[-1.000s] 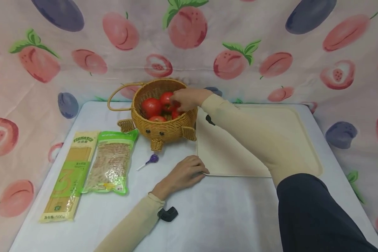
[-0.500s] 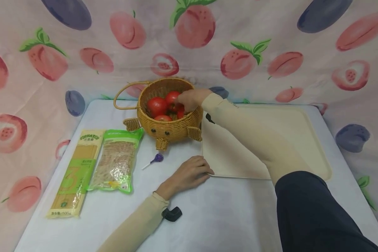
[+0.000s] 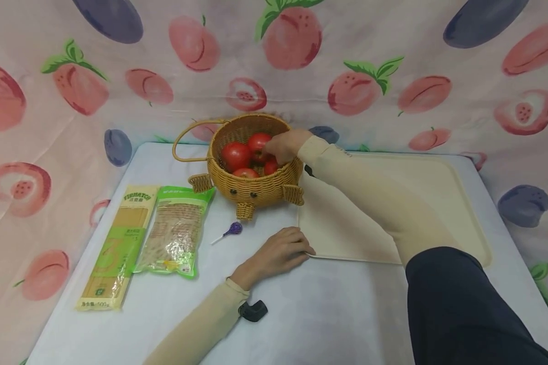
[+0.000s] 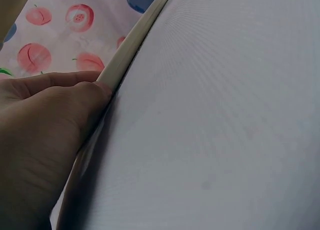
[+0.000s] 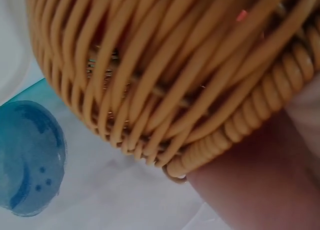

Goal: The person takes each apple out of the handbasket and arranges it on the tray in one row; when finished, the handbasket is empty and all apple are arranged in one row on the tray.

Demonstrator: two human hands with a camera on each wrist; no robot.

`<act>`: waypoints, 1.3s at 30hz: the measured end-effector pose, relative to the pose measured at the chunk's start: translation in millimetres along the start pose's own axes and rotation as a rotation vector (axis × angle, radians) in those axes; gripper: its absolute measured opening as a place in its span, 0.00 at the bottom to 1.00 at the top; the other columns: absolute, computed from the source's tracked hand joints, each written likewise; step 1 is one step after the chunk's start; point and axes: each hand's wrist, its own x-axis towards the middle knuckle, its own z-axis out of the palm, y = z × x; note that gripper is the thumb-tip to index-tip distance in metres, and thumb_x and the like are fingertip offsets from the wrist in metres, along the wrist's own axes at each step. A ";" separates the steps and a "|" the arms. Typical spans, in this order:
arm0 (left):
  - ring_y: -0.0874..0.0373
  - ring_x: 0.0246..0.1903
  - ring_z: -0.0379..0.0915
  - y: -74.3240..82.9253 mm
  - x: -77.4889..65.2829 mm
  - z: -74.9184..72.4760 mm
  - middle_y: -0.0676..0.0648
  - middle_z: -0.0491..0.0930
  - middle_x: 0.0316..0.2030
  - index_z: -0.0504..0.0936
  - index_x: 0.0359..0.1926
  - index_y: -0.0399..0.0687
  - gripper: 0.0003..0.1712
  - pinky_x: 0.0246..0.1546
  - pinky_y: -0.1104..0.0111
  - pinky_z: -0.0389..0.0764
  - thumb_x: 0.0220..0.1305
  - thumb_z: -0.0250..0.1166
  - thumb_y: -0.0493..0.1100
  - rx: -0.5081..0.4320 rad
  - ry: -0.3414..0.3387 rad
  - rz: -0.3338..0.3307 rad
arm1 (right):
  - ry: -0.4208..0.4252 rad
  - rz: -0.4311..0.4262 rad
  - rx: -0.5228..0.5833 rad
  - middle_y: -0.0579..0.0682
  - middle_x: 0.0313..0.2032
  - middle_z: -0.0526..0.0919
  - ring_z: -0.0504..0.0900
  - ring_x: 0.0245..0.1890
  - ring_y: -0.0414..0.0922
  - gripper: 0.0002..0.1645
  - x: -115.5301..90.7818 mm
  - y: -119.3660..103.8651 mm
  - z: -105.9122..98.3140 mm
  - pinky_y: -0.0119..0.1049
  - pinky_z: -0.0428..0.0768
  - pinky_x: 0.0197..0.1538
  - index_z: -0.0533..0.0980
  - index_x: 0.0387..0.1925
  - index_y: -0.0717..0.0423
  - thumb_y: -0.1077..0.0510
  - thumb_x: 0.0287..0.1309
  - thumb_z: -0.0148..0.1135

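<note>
A wicker basket [image 3: 260, 190] with an animal face holds several shiny red round fruits [image 3: 235, 156]. My right hand [image 3: 286, 145] reaches over its right rim, fingers bent down among the fruits and fingertips right at a red one. The fingers' undersides are hidden, so I cannot tell whether they grip it. In the right wrist view, the basket's woven side [image 5: 150, 64] fills most of the picture, with part of the hand [image 5: 265, 170] beside the rim. My left hand [image 3: 278, 252] pinches the near left corner of a cream tray [image 3: 347, 228]; the left wrist view shows thumb and fingers at its rim [image 4: 135, 39].
Left of the basket lie a long yellow-green pack of spaghetti [image 3: 116, 248] and a clear bag with green edges [image 3: 175, 230]. A purple lollipop [image 3: 234, 228] lies in front of the basket. Behind the white table [image 3: 338, 314] hangs a fruit-print cloth [image 3: 301, 91].
The whole head view has shifted, so everything appears farther right. The right hand stays in the basket among the fruits, and the left hand stays at the tray's corner.
</note>
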 end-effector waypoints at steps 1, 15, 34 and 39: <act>0.64 0.47 0.72 0.1 0.3 -0.2 0.58 0.80 0.37 0.85 0.40 0.57 0.07 0.62 0.71 0.65 0.60 0.65 0.43 0.000 0.001 0.003 | 0.002 0.007 -0.006 0.49 0.61 0.71 0.68 0.59 0.47 0.31 -0.4 -0.4 0.3 0.49 0.70 0.58 0.63 0.67 0.39 0.58 0.62 0.52; 0.65 0.46 0.72 -1.3 -1.1 3.9 0.59 0.80 0.37 0.85 0.40 0.57 0.07 0.67 0.71 0.59 0.60 0.65 0.43 -0.020 0.010 0.002 | -0.024 -0.074 0.006 0.48 0.59 0.72 0.69 0.52 0.44 0.31 5.8 -0.7 5.7 0.43 0.69 0.54 0.67 0.65 0.43 0.62 0.59 0.49; 0.64 0.48 0.71 -1.2 -1.1 2.1 0.59 0.79 0.37 0.86 0.39 0.57 0.07 0.65 0.70 0.62 0.59 0.66 0.43 -0.025 0.017 0.000 | 0.034 -0.157 0.179 0.46 0.60 0.70 0.67 0.60 0.45 0.34 1.6 6.8 12.9 0.46 0.63 0.67 0.65 0.64 0.46 0.60 0.54 0.57; 0.64 0.48 0.72 -1.2 -0.5 1.2 0.59 0.79 0.36 0.86 0.39 0.57 0.07 0.66 0.70 0.60 0.59 0.66 0.43 -0.012 0.015 -0.001 | 0.114 -0.144 0.184 0.48 0.59 0.71 0.66 0.61 0.47 0.33 -2.3 8.4 11.6 0.47 0.63 0.66 0.66 0.62 0.42 0.47 0.54 0.62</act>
